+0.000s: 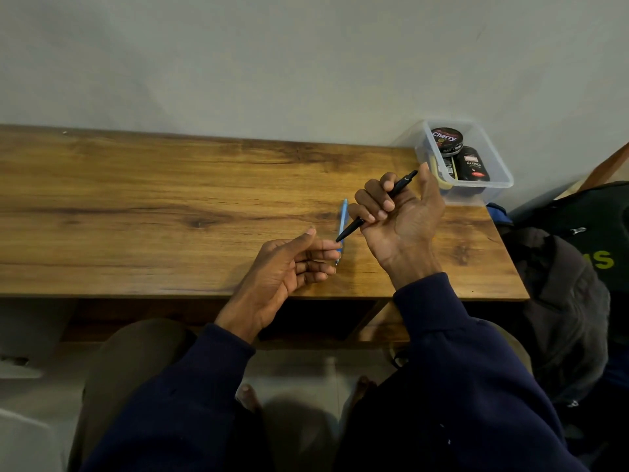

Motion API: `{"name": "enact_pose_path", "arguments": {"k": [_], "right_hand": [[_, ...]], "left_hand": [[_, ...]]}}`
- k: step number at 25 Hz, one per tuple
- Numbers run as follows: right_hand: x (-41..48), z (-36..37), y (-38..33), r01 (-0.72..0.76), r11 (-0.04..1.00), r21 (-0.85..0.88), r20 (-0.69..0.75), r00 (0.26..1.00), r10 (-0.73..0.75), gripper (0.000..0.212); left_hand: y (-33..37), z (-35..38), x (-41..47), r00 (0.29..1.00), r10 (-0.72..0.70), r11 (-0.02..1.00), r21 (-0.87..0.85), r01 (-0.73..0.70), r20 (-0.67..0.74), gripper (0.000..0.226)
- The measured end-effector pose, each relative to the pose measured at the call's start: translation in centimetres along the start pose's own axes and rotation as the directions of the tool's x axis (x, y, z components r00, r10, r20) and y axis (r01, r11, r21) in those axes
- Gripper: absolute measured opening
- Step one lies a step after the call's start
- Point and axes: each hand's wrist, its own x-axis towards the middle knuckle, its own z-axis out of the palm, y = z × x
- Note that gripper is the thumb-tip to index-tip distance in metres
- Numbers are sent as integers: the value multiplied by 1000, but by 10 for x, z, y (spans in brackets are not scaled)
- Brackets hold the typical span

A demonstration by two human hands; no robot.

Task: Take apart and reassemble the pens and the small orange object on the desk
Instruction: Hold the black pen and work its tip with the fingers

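step: black pen (403,181) teardown | right hand (400,218) curled round barrel | left hand (282,267) loose, holding nothing, by its tip | next: probably pinch tip, unscrew

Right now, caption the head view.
Right hand grips black pen over the desk; left hand open at its tip, blue pen beneath.

"Cherry" is printed on the lid of a round black tin (447,140) in a clear box (499,165), beyond and right of the right hand's (405,223) grip on the black pen (403,183). The black tub (473,165) just beside the tin reads "Cherry" upside down. Far right of the grip, a dark bag (592,212) shows a yellow-green "S".
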Motion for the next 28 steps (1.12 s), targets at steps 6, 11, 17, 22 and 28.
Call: {"name": "enact_pose_path", "arguments": {"k": [6,11,17,22,28], "right_hand": [[0,0,-1,10,1000,9,-11,1000,-10,56],[0,0,-3,48,999,4,-45,998,-48,52],[0,0,-2,61,998,24,-67,996,-59,52],[1,-1,-4,59,998,19,-79,995,-57,54],[1,-3,-3,66,997,30,-73,995,-64,53]], "left_hand": [[0,0,1,1000,-8,1000,0,8,-1,42],[-1,-1,1,1000,-3,1000,0,3,1,39],[-2,-2,2,1000,-6,1000,0,6,8,41],[-2,-1,3,1000,-2,1000,4,2,11,42],[-2,-1,2,1000,6,1000,-6,-6,16,40]]}}
